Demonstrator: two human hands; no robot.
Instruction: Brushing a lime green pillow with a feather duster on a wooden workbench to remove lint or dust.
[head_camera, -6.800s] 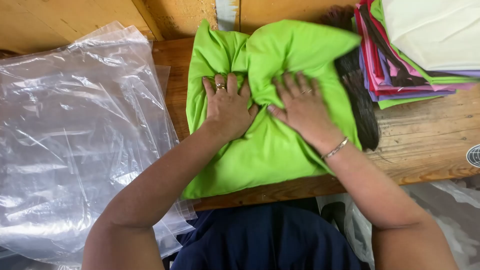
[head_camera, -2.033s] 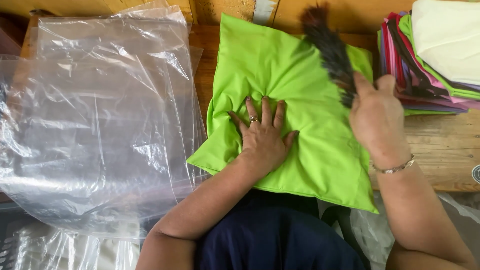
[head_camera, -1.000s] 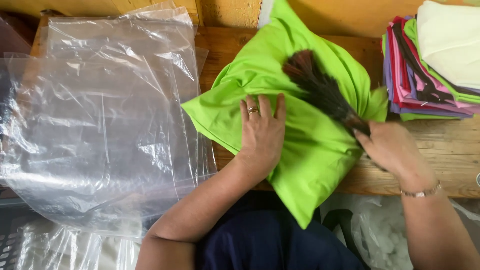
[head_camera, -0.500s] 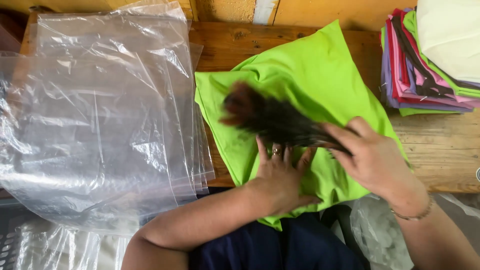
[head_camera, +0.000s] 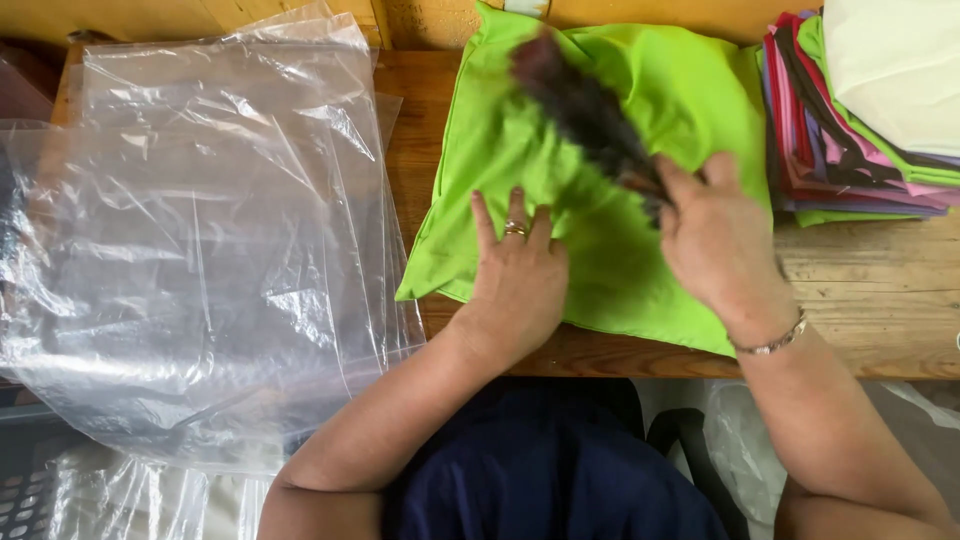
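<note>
My left hand (head_camera: 520, 285) lies flat on the lime-green folded cloth (head_camera: 610, 180) on the wooden surface (head_camera: 870, 310); my right hand (head_camera: 715, 240), fingers clenched on the dark bristly brush (head_camera: 585, 105), has swept it back toward the far edge.

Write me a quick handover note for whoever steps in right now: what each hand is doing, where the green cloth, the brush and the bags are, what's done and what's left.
Left hand: flat on the folded green cloth, pinning it to the wooden table; holds nothing.
Right hand: gripping a dark brush, whose blurred bristles lie over the cloth's upper part.
Clear plastic bags: stacked flat at the left, apart from the cloth.
Pile of folded coloured cloths: at the right, touching the green one's edge.
Done: the green cloth is folded.
Left: it is not bagged; whether brushing is complete cannot be told.
</note>
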